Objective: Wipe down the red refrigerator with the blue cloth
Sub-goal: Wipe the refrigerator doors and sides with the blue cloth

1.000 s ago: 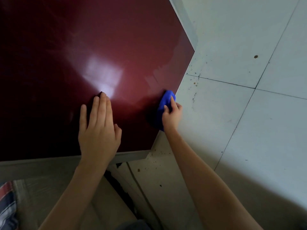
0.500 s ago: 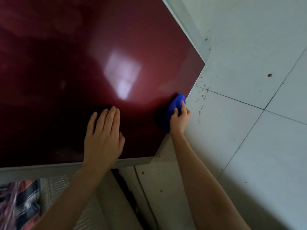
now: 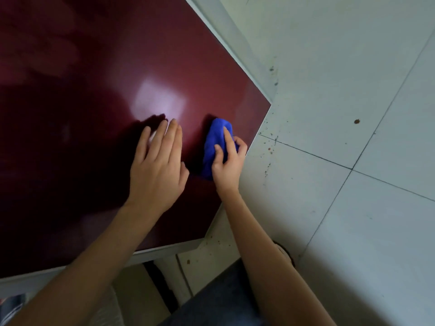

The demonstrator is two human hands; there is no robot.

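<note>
plainly, the left hand lies flat on the glossy surface of the red refrigerator, fingers straight and close together, holding nothing. just beside it, the right hand grips the bunched blue cloth and presses it against the red panel near the right edge; the index finger stretches along the top of the cloth while the thumb and other fingers curl round it. beyond that edge lies a pale tiled floor speckled with dark spots.
</note>
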